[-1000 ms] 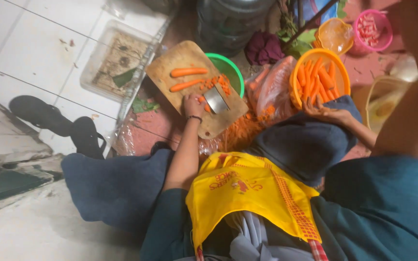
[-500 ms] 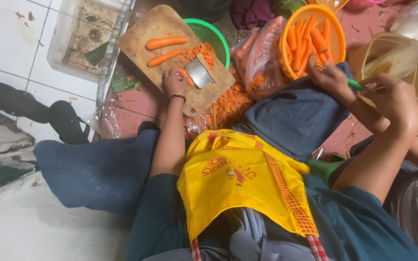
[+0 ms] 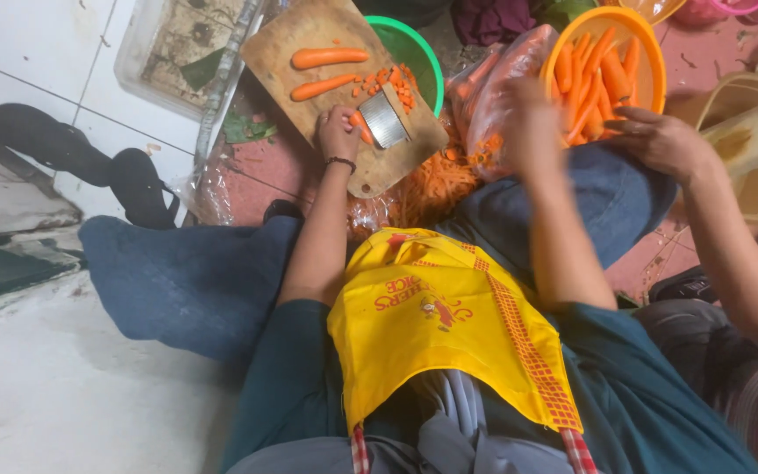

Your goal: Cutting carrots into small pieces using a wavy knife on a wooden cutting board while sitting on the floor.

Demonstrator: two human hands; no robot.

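Left hand (image 3: 337, 132) curled around a carrot (image 3: 360, 128) on the cutting board (image 3: 282, 46), beside the crinkle cutter (image 3: 385, 119). Right hand (image 3: 528, 96) blurred over the orange bowl (image 3: 651, 44); can't tell its grip.

Wooden cutting board (image 3: 287, 54) lying flat on the floor, two whole peeled carrots (image 3: 328, 58) across its middle, pile of small orange carrot pieces (image 3: 389, 82) beside them, steel crinkle cutter blade (image 3: 384, 119) upright against a partly cut carrot (image 3: 360, 125).

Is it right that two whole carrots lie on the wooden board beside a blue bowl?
No. The head view shows the bowl beside the wooden board is green, not blue; the two whole carrots do lie on that board.
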